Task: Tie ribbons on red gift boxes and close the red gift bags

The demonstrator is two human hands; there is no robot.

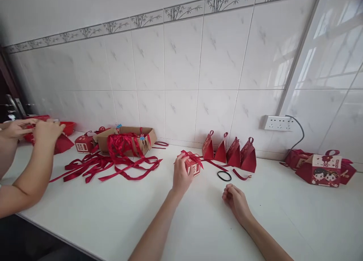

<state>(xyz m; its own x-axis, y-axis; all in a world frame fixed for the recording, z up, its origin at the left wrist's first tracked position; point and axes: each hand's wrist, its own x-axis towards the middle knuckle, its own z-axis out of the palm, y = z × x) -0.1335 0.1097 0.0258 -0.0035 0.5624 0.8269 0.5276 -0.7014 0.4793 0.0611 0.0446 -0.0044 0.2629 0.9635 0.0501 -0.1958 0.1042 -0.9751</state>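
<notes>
My left hand point(181, 174) grips a small red gift box point(194, 165) tied with a red ribbon, resting on the white counter point(119, 212). My right hand point(236, 200) lies on the counter with its fingers curled in, nothing visible in them. A black hair tie point(224, 176) lies just beyond it, beside a short loose red ribbon point(241, 175). Several red pyramid-shaped boxes point(231, 152) stand in a row against the tiled wall behind.
A pile of red ribbons point(110, 164) spills from a cardboard box point(124, 140) at the left. Another person's hands point(34, 130) work on red paper at the far left. Printed red boxes point(323, 169) sit at the right below a wall socket point(278, 123).
</notes>
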